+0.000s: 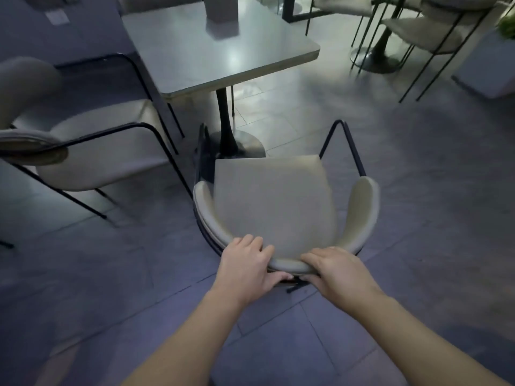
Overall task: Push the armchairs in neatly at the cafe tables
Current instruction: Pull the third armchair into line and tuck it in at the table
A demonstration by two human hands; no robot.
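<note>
Far left I see a second armchair (pixel 92 151) standing at the side of the worktop (pixel 211 51), angled, with most of its seat out in the open; to my eye it is not tucked in and will need its own push. The worktop sits on a single dark post (pixel 223 121) with a round foot on the tiled floor (pixel 83 274), and a small box-like holder (pixel 220 8) stands on it near the far edge.

In the middle, the armchair (pixel 273 201) I am working on faces the worktop, its seat front just short of the round foot, the whole seat clear of the edge above. So this one is lined up roughly but not yet pushed under.

My left hand (pixel 246 266) grips the curved backrest, fingers (pixel 250 242) wrapped over the top and thumb below. Just beside it my right hand (pixel 333 270) grips the same rail, fingers curled over the padded rim. Both are closed on the backrest.

Far right, more chairs (pixel 423 32) sit around another table; I cannot tell whether they are neat. I judge most of the job is left
</note>
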